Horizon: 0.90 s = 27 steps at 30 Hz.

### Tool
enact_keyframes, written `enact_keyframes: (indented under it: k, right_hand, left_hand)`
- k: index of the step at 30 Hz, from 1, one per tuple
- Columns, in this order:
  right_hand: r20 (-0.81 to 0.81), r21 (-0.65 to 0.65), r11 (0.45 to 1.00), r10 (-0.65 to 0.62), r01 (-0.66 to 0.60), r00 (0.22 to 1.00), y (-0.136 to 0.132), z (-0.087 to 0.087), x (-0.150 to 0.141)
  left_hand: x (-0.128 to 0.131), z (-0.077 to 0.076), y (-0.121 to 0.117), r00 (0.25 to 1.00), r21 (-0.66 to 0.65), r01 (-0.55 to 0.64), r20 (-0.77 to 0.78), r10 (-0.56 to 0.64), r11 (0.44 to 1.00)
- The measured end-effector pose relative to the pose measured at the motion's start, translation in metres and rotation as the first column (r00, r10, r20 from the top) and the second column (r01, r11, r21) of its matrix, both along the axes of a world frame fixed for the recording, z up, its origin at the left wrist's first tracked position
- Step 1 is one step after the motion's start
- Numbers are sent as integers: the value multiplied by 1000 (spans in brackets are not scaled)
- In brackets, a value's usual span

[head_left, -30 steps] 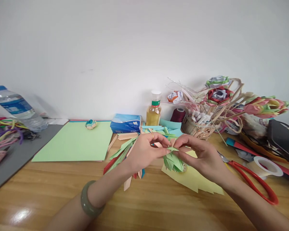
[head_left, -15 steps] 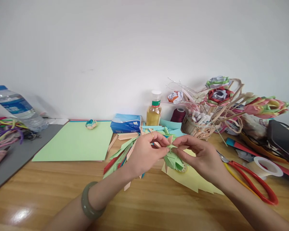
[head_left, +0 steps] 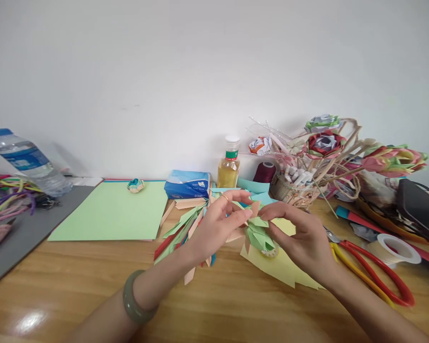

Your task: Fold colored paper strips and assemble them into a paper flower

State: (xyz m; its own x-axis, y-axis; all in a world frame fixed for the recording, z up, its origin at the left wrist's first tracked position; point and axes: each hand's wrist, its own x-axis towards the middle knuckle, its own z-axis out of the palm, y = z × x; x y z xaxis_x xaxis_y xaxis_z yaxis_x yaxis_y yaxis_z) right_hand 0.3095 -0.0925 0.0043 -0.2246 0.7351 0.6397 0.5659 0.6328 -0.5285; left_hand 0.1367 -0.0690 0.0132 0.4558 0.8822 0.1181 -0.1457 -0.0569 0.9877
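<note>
Both hands meet above the middle of the wooden table (head_left: 93, 286). My right hand (head_left: 300, 240) pinches the top of a folded green paper piece (head_left: 259, 234), a cluster of pointed flaps that hangs down over a yellow paper sheet (head_left: 289, 269). My left hand (head_left: 218, 224), with a ring and a green bangle (head_left: 134, 297) on the wrist, touches the same piece with thumb and forefinger; its other fingers are spread. Under the left hand lies a pile of folded paper strips (head_left: 180, 228) in green, peach, red and blue.
A green sheet (head_left: 114, 209) lies at the left, with a tissue pack (head_left: 187, 183), an oil bottle (head_left: 229, 166) and a thread spool (head_left: 266, 171) behind. Paper flowers in a basket (head_left: 307, 164) stand right; red-handled scissors (head_left: 375, 274) and a tape roll (head_left: 393, 247) lie nearby. A water bottle (head_left: 25, 162) and pipe cleaners (head_left: 7, 195) are far left.
My left hand has loosened, its fingers lifting and spreading. The right hand has turned the green piece slightly and shifted a little lower.
</note>
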Motion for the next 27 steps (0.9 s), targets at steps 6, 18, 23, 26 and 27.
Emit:
enact_keyframes:
  k: [6,18,23,26,27]
  right_hand:
    - [100,134,991,-23,9,995,3,3,-2]
    - [214,313,950,-71,0,974,5,3,5]
    - [125,324,934,-200,151,972,1,4,3]
    - [153,227,968,-146,109,977,-5,5,-2]
    - [163,206,973,-142,108,976,-6,5,-4]
  left_hand:
    - [3,-8,8,980,134,-184,-52,192,974]
    - [-1,-12,8,938,771,-77,-160,309,632]
    - [-2,-18,10,880,957,-141,4,475,253]
    - [-1,-21,9,839,977,-149,41,543,156]
    - [-1,-21,9,824,981,-144,48,564,128]
